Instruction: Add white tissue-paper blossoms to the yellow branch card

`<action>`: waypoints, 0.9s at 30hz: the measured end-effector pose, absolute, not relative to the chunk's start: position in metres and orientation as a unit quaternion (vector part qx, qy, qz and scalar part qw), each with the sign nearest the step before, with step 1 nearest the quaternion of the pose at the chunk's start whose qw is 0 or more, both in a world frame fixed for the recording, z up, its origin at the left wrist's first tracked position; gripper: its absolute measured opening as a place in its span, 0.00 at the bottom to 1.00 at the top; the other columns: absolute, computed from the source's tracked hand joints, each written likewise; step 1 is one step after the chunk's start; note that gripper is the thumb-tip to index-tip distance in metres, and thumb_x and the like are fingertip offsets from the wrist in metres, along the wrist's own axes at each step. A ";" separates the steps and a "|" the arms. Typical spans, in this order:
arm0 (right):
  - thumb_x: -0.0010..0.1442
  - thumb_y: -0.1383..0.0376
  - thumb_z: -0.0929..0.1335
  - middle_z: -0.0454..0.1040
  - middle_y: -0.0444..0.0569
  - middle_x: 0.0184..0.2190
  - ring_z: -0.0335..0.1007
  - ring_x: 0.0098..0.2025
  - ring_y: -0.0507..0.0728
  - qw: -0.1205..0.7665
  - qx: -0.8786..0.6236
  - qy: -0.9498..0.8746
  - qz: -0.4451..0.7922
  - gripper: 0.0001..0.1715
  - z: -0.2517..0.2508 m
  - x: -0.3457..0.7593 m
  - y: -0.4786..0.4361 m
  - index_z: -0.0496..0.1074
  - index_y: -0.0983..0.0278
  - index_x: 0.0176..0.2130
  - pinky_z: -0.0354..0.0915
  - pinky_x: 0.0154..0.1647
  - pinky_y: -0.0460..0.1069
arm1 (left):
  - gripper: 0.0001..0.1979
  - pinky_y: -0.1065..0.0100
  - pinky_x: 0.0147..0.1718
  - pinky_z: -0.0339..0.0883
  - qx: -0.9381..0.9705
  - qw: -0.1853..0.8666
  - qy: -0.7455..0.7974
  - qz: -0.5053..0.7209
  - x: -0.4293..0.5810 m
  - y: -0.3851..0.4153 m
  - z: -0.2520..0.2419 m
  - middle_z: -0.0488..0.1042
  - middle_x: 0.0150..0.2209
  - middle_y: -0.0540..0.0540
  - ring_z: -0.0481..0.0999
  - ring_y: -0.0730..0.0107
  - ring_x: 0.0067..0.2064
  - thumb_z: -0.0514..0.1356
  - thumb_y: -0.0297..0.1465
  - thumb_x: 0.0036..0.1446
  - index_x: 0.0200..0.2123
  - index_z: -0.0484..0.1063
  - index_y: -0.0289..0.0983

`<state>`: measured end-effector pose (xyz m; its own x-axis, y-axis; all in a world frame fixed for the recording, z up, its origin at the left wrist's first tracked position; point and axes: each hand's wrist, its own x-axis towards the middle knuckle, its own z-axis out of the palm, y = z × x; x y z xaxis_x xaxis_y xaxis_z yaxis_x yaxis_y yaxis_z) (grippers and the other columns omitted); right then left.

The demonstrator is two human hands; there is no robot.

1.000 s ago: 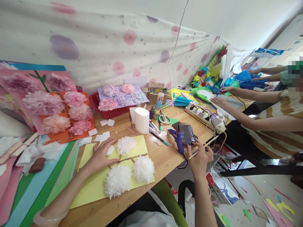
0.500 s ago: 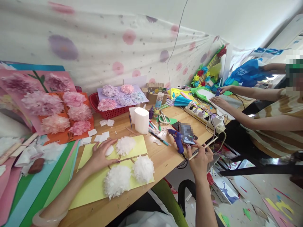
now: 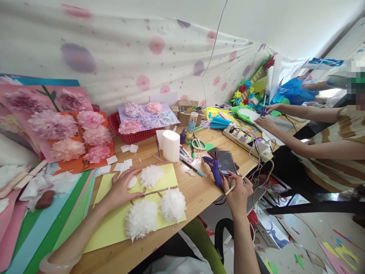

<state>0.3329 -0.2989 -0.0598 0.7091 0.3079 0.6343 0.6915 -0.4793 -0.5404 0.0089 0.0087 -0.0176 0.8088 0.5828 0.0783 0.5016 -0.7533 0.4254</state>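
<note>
My left hand (image 3: 121, 187) lies flat with fingers spread on a yellow paper sheet (image 3: 114, 224), beside a small white paper piece. Three white tissue flowers (image 3: 142, 218) sit on the sheet along a brown paper branch. My right hand (image 3: 238, 192) is at the table's right edge, fingers closed on a thin wooden stick (image 3: 229, 190) and touching a phone (image 3: 226, 163). A blue glue gun (image 3: 214, 171) lies just left of the phone.
A white paper roll (image 3: 171, 145), pens, scissors (image 3: 197, 144), a red basket (image 3: 134, 135) and pink flower boards (image 3: 65, 133) crowd the table. A power strip (image 3: 245, 140) with cables lies at the right. Another person's arms (image 3: 296, 140) reach over the far right end.
My right hand has shifted slightly left and up along the phone, and the stick now shows shorter. My left hand has stayed put. The other person's blue bag has moved.
</note>
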 end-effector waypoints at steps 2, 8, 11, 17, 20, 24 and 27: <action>0.62 0.52 0.64 0.78 0.57 0.47 0.69 0.48 0.64 0.407 -0.831 -0.297 -0.236 0.15 -0.059 0.332 -0.298 0.67 0.61 0.40 0.61 0.52 0.60 | 0.40 0.40 0.66 0.42 0.928 0.199 0.300 0.096 0.009 0.008 -0.017 0.66 0.65 0.37 0.61 0.41 0.67 0.66 0.49 0.47 0.62 0.64 0.43; 0.63 0.50 0.63 0.80 0.55 0.41 0.61 0.55 0.68 0.375 -0.832 -0.276 -0.300 0.17 -0.059 0.331 -0.293 0.69 0.61 0.38 0.52 0.58 0.64 | 0.40 0.40 0.66 0.42 0.924 0.207 0.308 0.089 0.010 0.009 -0.019 0.65 0.65 0.37 0.61 0.42 0.67 0.67 0.49 0.46 0.61 0.64 0.44; 0.63 0.51 0.63 0.79 0.56 0.39 0.60 0.53 0.68 0.373 -0.834 -0.273 -0.302 0.18 -0.058 0.331 -0.292 0.71 0.62 0.39 0.53 0.57 0.63 | 0.39 0.40 0.66 0.43 0.926 0.202 0.302 0.099 0.009 0.009 -0.020 0.66 0.65 0.38 0.62 0.42 0.66 0.67 0.49 0.47 0.61 0.64 0.45; 0.63 0.52 0.64 0.79 0.55 0.40 0.62 0.52 0.68 0.371 -0.828 -0.282 -0.312 0.16 -0.056 0.332 -0.291 0.70 0.61 0.36 0.54 0.57 0.63 | 0.39 0.40 0.66 0.43 0.927 0.198 0.301 0.101 0.009 0.009 -0.019 0.67 0.64 0.38 0.63 0.41 0.66 0.67 0.49 0.47 0.61 0.64 0.45; 0.62 0.52 0.65 0.79 0.56 0.40 0.63 0.53 0.69 0.374 -0.827 -0.284 -0.310 0.15 -0.055 0.332 -0.291 0.70 0.61 0.36 0.54 0.57 0.64 | 0.39 0.40 0.65 0.45 0.928 0.195 0.300 0.108 0.009 0.009 -0.021 0.67 0.64 0.38 0.63 0.41 0.66 0.67 0.48 0.46 0.61 0.65 0.44; 0.62 0.53 0.66 0.79 0.55 0.40 0.63 0.53 0.68 0.373 -0.826 -0.287 -0.310 0.14 -0.054 0.331 -0.290 0.70 0.61 0.36 0.54 0.56 0.64 | 0.39 0.40 0.65 0.45 0.927 0.202 0.296 0.110 0.008 0.010 -0.022 0.67 0.64 0.38 0.63 0.41 0.65 0.67 0.49 0.47 0.61 0.65 0.45; 0.62 0.53 0.66 0.80 0.55 0.40 0.63 0.52 0.68 0.370 -0.826 -0.288 -0.314 0.14 -0.054 0.331 -0.290 0.70 0.61 0.35 0.55 0.56 0.64 | 0.40 0.40 0.65 0.44 0.925 0.207 0.301 0.102 0.008 0.010 -0.022 0.66 0.65 0.38 0.62 0.40 0.66 0.67 0.49 0.47 0.61 0.64 0.44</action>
